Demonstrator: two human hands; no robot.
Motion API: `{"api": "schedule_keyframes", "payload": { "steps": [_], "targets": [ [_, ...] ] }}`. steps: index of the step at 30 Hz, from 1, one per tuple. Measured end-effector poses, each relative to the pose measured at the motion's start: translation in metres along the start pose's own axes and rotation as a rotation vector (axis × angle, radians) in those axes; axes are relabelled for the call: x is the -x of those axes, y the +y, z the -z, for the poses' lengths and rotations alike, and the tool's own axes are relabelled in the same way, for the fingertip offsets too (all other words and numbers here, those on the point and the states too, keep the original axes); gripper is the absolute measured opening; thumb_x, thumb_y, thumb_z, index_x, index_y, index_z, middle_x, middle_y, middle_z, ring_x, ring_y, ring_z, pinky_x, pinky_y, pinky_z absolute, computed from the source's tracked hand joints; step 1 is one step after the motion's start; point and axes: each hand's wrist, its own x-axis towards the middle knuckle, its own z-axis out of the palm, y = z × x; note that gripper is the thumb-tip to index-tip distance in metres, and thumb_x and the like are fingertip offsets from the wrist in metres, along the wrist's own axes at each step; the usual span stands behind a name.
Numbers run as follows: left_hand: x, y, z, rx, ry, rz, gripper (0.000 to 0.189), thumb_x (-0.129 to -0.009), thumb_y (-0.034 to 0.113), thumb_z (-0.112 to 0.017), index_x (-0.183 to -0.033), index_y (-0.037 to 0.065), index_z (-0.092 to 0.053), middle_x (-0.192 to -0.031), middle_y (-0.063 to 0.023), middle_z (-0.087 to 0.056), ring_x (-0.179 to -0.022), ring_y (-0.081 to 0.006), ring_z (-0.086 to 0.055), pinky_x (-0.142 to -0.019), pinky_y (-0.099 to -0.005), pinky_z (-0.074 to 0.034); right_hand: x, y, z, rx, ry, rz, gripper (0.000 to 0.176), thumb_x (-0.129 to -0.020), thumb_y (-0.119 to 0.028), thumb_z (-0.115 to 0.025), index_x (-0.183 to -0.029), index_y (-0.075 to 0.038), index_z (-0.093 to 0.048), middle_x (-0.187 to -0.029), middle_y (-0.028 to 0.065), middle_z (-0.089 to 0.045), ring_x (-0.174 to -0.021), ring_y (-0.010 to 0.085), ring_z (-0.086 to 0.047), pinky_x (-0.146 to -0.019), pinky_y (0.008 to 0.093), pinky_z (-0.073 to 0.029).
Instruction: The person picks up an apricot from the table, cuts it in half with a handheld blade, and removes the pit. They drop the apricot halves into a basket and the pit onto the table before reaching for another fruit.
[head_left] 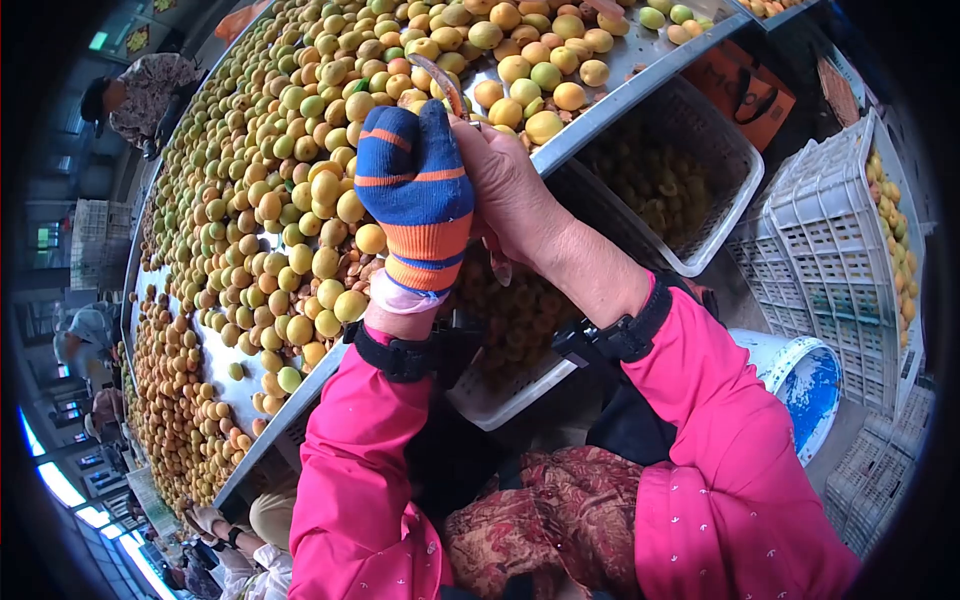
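Note:
My left hand (415,190) wears a blue and orange knitted glove. Its fingers are curled closed over the edge of the fruit table, and whatever they grip is hidden. Pressed against it is my bare right hand (505,185), closed around a slim tool with a curved metal end (440,82) pointing up past the fingers. A reddish end (498,262) of what seems to be the same tool sticks out below the right palm. Yellow-green apricots (325,187) lie heaped just beyond and left of both hands.
The metal table's raised rim (635,95) runs diagonally before me. Below it stand a crate of fruit pieces (715,230) and another crate (520,400). To the right are stacked white crates (820,240), a white bucket (800,390) and an orange box (740,95). Other people work at the left.

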Motion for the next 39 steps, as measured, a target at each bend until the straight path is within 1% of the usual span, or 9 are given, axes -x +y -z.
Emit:
{"api": "schedule_keyframes", "payload": {
  "steps": [5, 18, 20, 21, 25, 30, 34, 38, 39],
  "targets": [
    [-0.015, 0.015, -0.009, -0.155, -0.204, -0.131, 0.016, -0.081, 0.0, -0.058, -0.068, 0.002, -0.049, -0.064, 0.0008, -0.046, -0.061, -0.006, -0.04, -0.054, -0.0231, -0.036, 0.01, -0.011, 0.008, -0.127, -0.048, -0.104, 0.047, -0.081, -0.06, -0.049, -0.074, -0.014, -0.054, -0.052, -0.0048, -0.045, -0.035, 0.0038, -0.034, -0.03, 0.0175, -0.023],
    [-0.041, 0.036, -0.027, -0.396, -0.471, -0.466, 0.014, -0.081, 0.002, -0.059, -0.069, 0.003, -0.052, -0.063, -0.0034, -0.048, -0.058, -0.0114, -0.044, -0.053, -0.0268, -0.038, 0.005, -0.029, 0.025, -0.498, -0.392, -0.203, 0.046, -0.088, -0.056, -0.041, -0.069, -0.015, -0.05, -0.05, -0.0045, -0.041, -0.038, 0.0039, -0.032, -0.035, 0.0182, -0.026],
    [-0.03, 0.039, -0.039, 0.226, -0.065, 0.291, 0.013, -0.086, 0.012, -0.057, -0.077, 0.004, -0.055, -0.067, -0.0017, -0.053, -0.061, -0.0117, -0.048, -0.055, -0.0256, -0.04, -0.01, -0.024, 0.012, -0.067, 0.095, 0.44, 0.043, -0.087, -0.048, -0.047, -0.073, -0.007, -0.049, -0.058, 0.0017, -0.054, -0.05, 0.0136, -0.052, -0.046, 0.0283, -0.042],
    [-0.029, 0.045, -0.044, 0.262, 0.076, 0.439, 0.017, -0.089, 0.022, -0.055, -0.084, 0.005, -0.055, -0.072, -0.002, -0.056, -0.062, -0.0129, -0.052, -0.056, -0.0258, -0.045, -0.009, -0.027, 0.014, 0.133, 0.18, 0.641, 0.045, -0.086, -0.045, -0.052, -0.079, -0.001, -0.05, -0.064, 0.0079, -0.059, -0.063, 0.0188, -0.059, -0.061, 0.0302, -0.047],
    [-0.022, 0.041, -0.046, 0.384, 0.201, 0.545, 0.016, -0.089, 0.019, -0.054, -0.081, 0.004, -0.054, -0.07, -0.0031, -0.056, -0.06, -0.0109, -0.052, -0.055, -0.0244, -0.046, 0.001, -0.028, 0.021, 0.463, 0.179, 0.611, 0.044, -0.085, -0.043, -0.054, -0.084, 0.002, -0.052, -0.069, 0.0114, -0.061, -0.063, 0.0176, -0.058, -0.06, 0.0291, -0.046],
    [-0.022, 0.054, -0.054, 0.132, -0.037, 0.197, 0.02, -0.087, 0.013, -0.057, -0.068, 0.007, -0.053, -0.06, 0.0026, -0.049, -0.056, -0.0039, -0.042, -0.049, -0.0214, -0.037, 0.006, -0.036, 0.022, -0.108, 0.05, 0.354, 0.042, -0.086, -0.039, -0.048, -0.085, 0.002, -0.055, -0.069, 0.008, -0.06, -0.064, 0.0149, -0.058, -0.059, 0.0254, -0.046],
    [-0.031, 0.055, -0.06, -0.129, -0.197, 0.019, 0.023, -0.084, 0.009, -0.057, -0.062, 0.005, -0.049, -0.058, 0.0041, -0.046, -0.056, -0.0034, -0.039, -0.048, -0.0222, -0.032, 0.017, -0.047, 0.029, -0.328, -0.039, 0.082, 0.033, -0.085, -0.038, -0.047, -0.076, -0.007, -0.053, -0.056, 0.0014, -0.049, -0.041, 0.01, -0.044, -0.037, 0.0246, -0.033],
    [-0.032, 0.059, -0.065, -0.176, -0.258, 0.116, 0.02, -0.082, 0.01, -0.058, -0.064, 0.004, -0.051, -0.057, 0.0024, -0.046, -0.057, -0.0038, -0.037, -0.048, -0.0245, -0.033, 0.011, -0.042, 0.035, -0.415, -0.136, -0.031, 0.038, -0.085, -0.046, -0.044, -0.069, -0.011, -0.048, -0.049, 0.0005, -0.043, -0.033, 0.01, -0.035, -0.032, 0.025, -0.024],
    [-0.032, 0.064, -0.064, -0.177, -0.304, 0.136, 0.021, -0.082, 0.01, -0.058, -0.063, 0.004, -0.051, -0.056, 0.0009, -0.046, -0.058, -0.0043, -0.038, -0.049, -0.0252, -0.034, 0.011, -0.038, 0.034, -0.447, -0.176, -0.054, 0.041, -0.083, -0.057, -0.048, -0.076, -0.017, -0.052, -0.054, -0.0063, -0.043, -0.036, 0.0029, -0.031, -0.032, 0.017, -0.018]
  ]
}}
